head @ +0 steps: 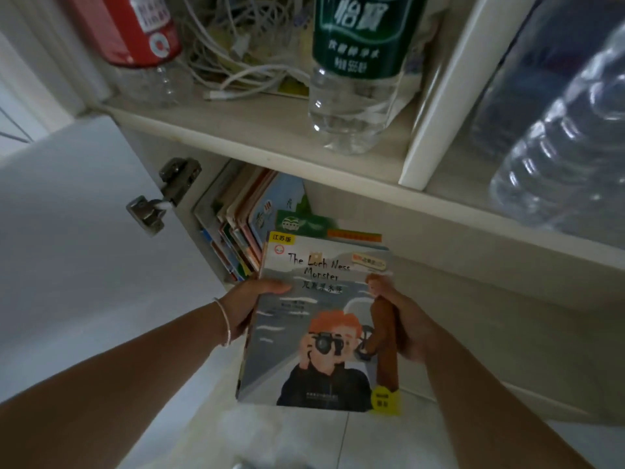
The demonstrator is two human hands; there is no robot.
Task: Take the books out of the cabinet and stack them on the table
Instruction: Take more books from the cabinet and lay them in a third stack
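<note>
you grip the book (321,319) with left hand (248,306) and right hand (402,319), clear of the cabinet (338,170); next, carry it level to the table, unseen here.

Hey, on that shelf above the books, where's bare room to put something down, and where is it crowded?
Bare shelf board shows along the front edge, between the red-labelled bottle and the green-labelled bottle. Behind that strip a tangle of white cables crowds the back. Below, books lean packed against the left wall; both hands hold the Loch Ness Monster book.
</note>
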